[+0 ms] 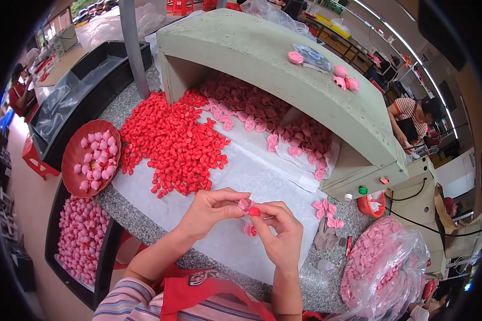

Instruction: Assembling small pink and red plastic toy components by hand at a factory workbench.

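Note:
My left hand pinches a small pink moulded piece above the white sheet. Against it, my right hand pinches a small glossy red piece; the two pieces touch. Just below my fingers, another pink piece with some red on it shows between the hands. Beyond my left hand lies a large heap of red pieces on the table. Thin pink petal-like pieces fill the opening of a grey-green machine at the far side.
At left stand a red bowl of pink-and-red pieces, a black crate full of similar ones, and a black tray. A plastic bag of pink pieces sits at right. A grey post rises beside the machine; a person is beyond it.

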`<state>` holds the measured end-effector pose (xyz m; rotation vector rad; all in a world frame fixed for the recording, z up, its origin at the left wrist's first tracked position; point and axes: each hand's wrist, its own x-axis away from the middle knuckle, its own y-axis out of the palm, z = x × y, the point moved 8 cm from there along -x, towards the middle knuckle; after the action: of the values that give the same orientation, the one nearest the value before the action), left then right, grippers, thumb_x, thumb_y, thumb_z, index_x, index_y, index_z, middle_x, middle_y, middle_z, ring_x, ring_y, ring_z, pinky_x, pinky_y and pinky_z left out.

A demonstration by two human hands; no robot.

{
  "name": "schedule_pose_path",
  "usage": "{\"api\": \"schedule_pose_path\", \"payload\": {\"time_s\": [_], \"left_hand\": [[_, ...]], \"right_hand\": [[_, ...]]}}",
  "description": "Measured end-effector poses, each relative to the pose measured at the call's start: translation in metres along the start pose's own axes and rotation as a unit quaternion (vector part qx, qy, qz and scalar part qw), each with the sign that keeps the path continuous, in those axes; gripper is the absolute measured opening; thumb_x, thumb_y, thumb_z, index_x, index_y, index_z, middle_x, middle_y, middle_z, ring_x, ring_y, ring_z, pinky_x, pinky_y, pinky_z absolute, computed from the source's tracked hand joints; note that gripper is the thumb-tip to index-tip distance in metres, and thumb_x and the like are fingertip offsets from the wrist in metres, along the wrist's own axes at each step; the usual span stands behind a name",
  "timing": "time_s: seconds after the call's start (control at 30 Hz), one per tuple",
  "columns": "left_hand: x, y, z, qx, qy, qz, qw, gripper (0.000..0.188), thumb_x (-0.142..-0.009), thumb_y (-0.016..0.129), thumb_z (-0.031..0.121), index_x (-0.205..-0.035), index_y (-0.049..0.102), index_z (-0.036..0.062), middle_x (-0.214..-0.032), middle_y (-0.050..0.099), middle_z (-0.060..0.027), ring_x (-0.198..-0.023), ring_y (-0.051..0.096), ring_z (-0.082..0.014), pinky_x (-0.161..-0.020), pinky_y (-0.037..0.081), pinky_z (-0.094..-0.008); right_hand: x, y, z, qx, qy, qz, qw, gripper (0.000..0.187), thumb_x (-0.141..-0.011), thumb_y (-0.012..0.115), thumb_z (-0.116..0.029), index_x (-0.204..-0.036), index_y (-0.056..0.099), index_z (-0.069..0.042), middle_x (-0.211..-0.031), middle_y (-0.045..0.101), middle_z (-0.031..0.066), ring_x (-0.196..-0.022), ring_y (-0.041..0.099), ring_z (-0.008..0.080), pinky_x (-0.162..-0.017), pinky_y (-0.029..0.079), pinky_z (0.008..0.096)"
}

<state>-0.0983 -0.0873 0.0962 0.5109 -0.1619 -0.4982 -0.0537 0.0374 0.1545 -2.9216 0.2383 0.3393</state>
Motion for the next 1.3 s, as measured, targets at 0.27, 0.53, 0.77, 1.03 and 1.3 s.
{"api": "schedule_pose_path", "payload": {"time_s": [0.27,0.53,0.77,1.03,1.3], "left_hand": [[0.006,0.009,0.014,-0.085,0.082,-0.016,0.993,0.025,-0.076,0.062,-0.001,-0.100,0.060,-0.0026,-0.088,0.058,-0.0089,-0.085,0.057,-0.0152,-0.074,0.049,-0.0268],[0.010,0.023,-0.046,0.275,-0.169,-0.026,0.946,0.013,-0.079,0.060,0.003,-0.091,0.057,-0.0010,-0.088,0.059,-0.0055,-0.081,0.057,-0.0104,-0.069,0.048,-0.0252],[0.012,0.019,0.003,-0.080,0.117,0.051,0.989,0.013,-0.077,0.060,-0.002,-0.090,0.057,-0.0011,-0.089,0.060,-0.0075,-0.081,0.058,-0.0133,-0.073,0.048,-0.0259],[0.006,0.014,-0.015,-0.046,0.028,0.028,0.998,0.015,-0.074,0.062,-0.004,-0.089,0.058,-0.0020,-0.086,0.059,-0.0069,-0.080,0.058,-0.0127,-0.070,0.048,-0.0249],[0.002,0.006,-0.051,0.105,-0.104,0.007,0.989,0.012,-0.077,0.061,0.001,-0.089,0.059,0.0012,-0.085,0.061,-0.0077,-0.079,0.060,-0.0148,-0.071,0.050,-0.0272]], "right_hand": [[0.004,0.002,0.002,-0.007,0.036,-0.050,0.998,0.021,-0.072,0.064,0.004,-0.092,0.062,0.000,-0.079,0.057,0.0047,-0.068,0.056,0.0075,-0.057,0.046,0.0196],[0.019,0.001,0.030,-0.080,0.150,-0.002,0.985,0.028,-0.068,0.068,0.004,-0.094,0.057,0.003,-0.080,0.059,0.0050,-0.071,0.058,0.0102,-0.062,0.048,0.0211],[0.019,-0.003,0.005,0.130,0.034,0.028,0.991,0.030,-0.065,0.073,-0.002,-0.091,0.057,0.001,-0.082,0.060,0.0056,-0.071,0.058,0.0103,-0.060,0.048,0.0224],[0.013,-0.003,0.007,0.200,0.064,0.002,0.978,0.025,-0.061,0.075,-0.004,-0.081,0.061,-0.002,-0.077,0.059,0.0045,-0.064,0.056,0.0110,-0.057,0.047,0.0225],[0.016,-0.004,0.032,0.067,0.072,-0.010,0.995,0.025,-0.061,0.075,-0.006,-0.081,0.061,0.000,-0.076,0.058,0.0053,-0.062,0.055,0.0111,-0.058,0.045,0.0228]]}}
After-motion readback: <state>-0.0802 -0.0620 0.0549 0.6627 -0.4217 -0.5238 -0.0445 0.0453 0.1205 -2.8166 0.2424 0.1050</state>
